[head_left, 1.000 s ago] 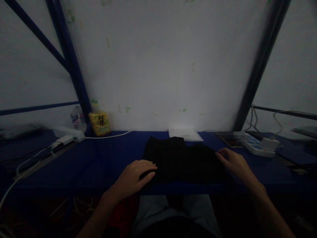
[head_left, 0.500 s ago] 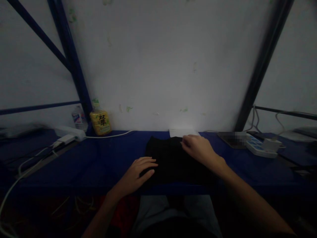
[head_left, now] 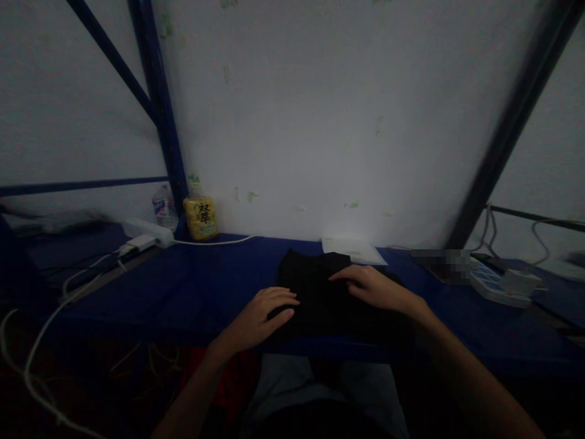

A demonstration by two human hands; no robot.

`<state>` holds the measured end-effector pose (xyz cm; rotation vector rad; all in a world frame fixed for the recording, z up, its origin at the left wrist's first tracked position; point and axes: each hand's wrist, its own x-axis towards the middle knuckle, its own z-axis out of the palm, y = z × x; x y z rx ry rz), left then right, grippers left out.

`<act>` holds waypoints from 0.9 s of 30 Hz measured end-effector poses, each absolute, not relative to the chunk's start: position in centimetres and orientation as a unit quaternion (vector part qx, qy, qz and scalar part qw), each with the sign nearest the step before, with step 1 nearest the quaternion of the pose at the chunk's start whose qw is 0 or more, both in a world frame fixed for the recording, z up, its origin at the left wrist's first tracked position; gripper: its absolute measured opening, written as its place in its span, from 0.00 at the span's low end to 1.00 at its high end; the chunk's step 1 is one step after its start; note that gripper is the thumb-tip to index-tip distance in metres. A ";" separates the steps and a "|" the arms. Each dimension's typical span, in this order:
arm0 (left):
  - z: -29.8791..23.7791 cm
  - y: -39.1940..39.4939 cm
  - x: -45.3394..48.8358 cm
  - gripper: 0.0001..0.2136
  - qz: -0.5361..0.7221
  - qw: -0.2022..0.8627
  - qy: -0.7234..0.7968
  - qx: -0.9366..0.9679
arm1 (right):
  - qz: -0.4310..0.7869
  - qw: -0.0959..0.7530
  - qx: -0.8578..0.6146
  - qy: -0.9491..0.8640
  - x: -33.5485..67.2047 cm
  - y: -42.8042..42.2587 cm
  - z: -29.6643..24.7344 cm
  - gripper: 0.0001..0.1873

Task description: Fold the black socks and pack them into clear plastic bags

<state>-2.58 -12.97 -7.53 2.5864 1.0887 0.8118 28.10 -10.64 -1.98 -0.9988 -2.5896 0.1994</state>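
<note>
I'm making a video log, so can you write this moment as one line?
left hand: flat on black cloth | right hand: on cloth, grip unclear | cloth: on blue table | yellow bottle: by wall

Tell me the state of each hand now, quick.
Left hand: open, flat on the left edge of the folded black fabric cloth.
Right hand: resting on the cloth's far part, fingers bent; grip cannot be told.
</note>
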 end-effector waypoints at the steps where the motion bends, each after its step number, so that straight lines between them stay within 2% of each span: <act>1: -7.5 -13.0 -2.6 0.14 0.280 0.113 0.369 0.879 | 0.053 0.185 -0.338 -0.921 29.6 -10.8 -2.1 0.29; 4: -7.5 -12.8 -2.6 0.13 0.290 0.120 0.359 0.879 | 0.022 0.154 -0.325 -0.933 33.1 -11.0 -3.9 0.39; 7: -7.5 -12.7 -2.6 0.12 0.302 0.125 0.349 0.878 | 0.005 0.152 -0.327 -0.933 34.2 -10.8 -6.1 0.40; 10: -7.4 -12.7 -2.7 0.12 0.326 0.122 0.354 0.868 | -0.011 0.187 -0.336 -0.923 34.2 -10.4 -6.0 0.37; 17: -7.2 -12.6 -3.1 0.12 0.353 0.122 0.359 0.855 | -0.087 0.244 -0.360 -0.896 33.2 -9.5 1.0 0.21; 21: -7.3 -12.6 -3.0 0.12 0.349 0.128 0.357 0.857 | -0.084 0.147 -0.292 -0.941 27.8 -9.1 0.0 0.16; 23: -7.2 -12.7 -3.0 0.13 0.349 0.130 0.362 0.855 | -0.060 0.089 -0.266 -0.958 24.9 -8.9 -1.9 0.19; 27: -7.1 -12.9 -3.0 0.13 0.331 0.140 0.371 0.856 | -0.028 0.084 -0.280 -0.956 22.4 -8.6 -4.2 0.26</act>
